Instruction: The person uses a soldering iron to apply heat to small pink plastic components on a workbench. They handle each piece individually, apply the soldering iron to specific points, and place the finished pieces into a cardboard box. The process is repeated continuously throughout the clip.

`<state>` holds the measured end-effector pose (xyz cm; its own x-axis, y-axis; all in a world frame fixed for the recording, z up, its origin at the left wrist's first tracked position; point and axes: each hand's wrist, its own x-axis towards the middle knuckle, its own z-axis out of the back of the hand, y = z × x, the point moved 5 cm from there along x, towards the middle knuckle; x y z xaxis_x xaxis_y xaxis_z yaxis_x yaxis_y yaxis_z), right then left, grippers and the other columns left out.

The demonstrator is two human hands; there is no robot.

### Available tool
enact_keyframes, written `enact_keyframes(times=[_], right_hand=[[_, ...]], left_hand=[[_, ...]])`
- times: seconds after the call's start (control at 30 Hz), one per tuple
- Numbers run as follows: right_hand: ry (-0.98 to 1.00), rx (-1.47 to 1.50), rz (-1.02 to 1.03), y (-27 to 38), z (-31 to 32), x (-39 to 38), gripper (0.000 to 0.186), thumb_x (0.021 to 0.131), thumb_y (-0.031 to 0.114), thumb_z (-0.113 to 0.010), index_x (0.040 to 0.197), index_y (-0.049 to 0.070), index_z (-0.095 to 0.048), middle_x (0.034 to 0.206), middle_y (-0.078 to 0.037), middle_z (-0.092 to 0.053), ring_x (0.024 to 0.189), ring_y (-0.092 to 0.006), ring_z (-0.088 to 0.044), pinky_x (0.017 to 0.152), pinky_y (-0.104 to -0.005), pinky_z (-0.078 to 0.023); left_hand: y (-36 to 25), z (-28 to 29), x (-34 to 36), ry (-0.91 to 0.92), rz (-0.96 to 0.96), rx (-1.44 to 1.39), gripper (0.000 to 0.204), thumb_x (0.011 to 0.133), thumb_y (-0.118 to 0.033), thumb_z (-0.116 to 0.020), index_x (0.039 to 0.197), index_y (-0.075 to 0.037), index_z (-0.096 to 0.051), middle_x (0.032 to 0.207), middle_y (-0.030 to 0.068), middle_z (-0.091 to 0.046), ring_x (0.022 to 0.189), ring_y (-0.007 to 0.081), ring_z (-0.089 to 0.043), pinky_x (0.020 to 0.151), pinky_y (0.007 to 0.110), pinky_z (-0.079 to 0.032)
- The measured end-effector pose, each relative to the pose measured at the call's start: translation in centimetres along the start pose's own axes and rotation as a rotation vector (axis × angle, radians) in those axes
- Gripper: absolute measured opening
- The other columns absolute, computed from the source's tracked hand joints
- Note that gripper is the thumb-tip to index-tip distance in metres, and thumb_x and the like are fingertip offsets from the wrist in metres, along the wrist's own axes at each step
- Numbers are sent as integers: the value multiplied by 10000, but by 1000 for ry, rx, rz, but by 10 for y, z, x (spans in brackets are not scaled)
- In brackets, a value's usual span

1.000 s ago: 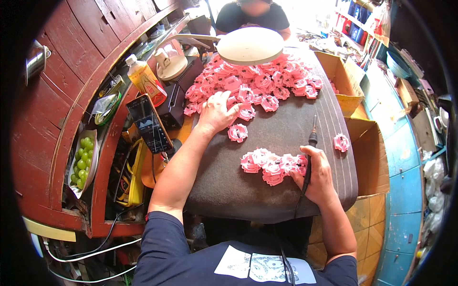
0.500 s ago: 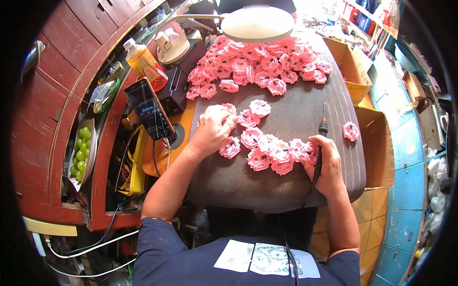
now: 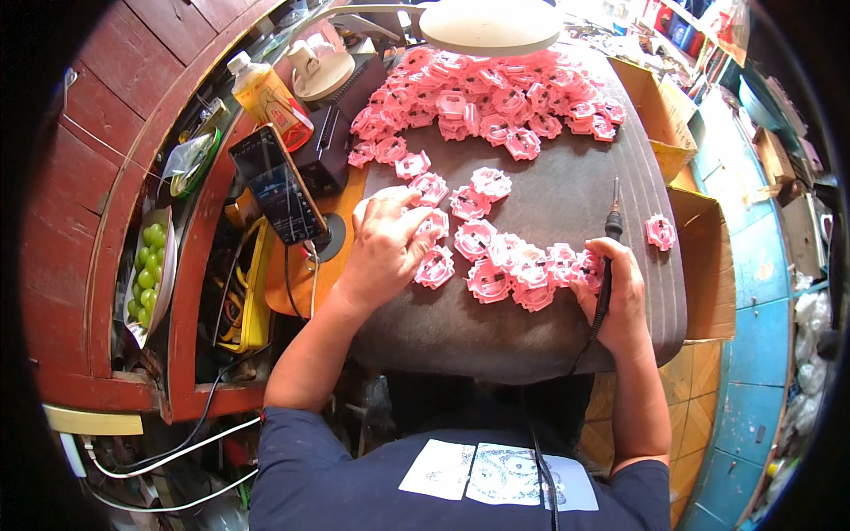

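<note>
Soldering iron (image 3: pixel 612 227) lies clasped in my right hand (image 3: pixel 622 290), tip forward, pink cluster (image 3: pixel 529 267) just left. My left hand (image 3: pixel 379 243) bends over pink pieces (image 3: pixel 435 266); I cannot tell whether it grips any.

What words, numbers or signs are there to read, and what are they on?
None can be read clearly.
Bottle: label markings, too small and blurred.
Phone: screen markings, too small.
Shirt print: dark patterns on white panels, no readable words.
</note>
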<state>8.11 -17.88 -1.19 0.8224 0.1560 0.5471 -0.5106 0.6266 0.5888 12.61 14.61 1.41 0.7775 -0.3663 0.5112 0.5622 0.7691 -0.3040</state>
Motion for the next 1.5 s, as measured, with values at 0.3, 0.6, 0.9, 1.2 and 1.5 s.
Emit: enact_keyframes(times=[0.3,0.6,0.9,1.2,1.5], right_hand=[[-82,-125,-68,-7,4,-4,575,820,48,-786,1352,3,-572,1100,-209,-672,1054,-409,-637,964,-472,-508],[-1,-154,49,16,1,8,649,796,236,-865,1356,45,-599,1068,-173,-695,1104,-420,-625,1040,-507,-451],[-34,-244,-36,7,1,12,634,774,165,-869,1338,75,-594,1102,-165,-700,1100,-400,-621,989,-502,-436],[15,-207,114,30,-3,16,628,805,186,-820,1379,79,-589,1156,-185,-706,1208,-447,-603,1081,-557,-400],[226,-151,126,41,-7,15,543,821,162,-780,1328,68,-608,1153,-181,-702,1185,-428,-606,1073,-557,-390]], left_hand=[[-50,-1,-25,49,-89,-45,246,851,-129,-813,1073,-45,-748,1221,122,-705,1244,354,-619,1066,497,-435],[-95,-45,-2,147,-223,-19,313,877,-117,-769,1183,-68,-723,1287,109,-671,1300,343,-579,1114,517,-393],[-121,-48,-3,197,-244,-129,350,848,-274,-821,1123,-86,-712,1268,106,-642,1269,328,-580,1126,546,-362],[-113,-34,-12,202,-269,-130,316,772,-252,-872,959,-86,-679,1137,80,-678,1206,289,-624,1122,547,-378],[-96,-51,29,188,-186,-6,318,942,-173,-708,1247,-91,-672,1272,117,-649,1272,338,-584,1080,513,-399]])
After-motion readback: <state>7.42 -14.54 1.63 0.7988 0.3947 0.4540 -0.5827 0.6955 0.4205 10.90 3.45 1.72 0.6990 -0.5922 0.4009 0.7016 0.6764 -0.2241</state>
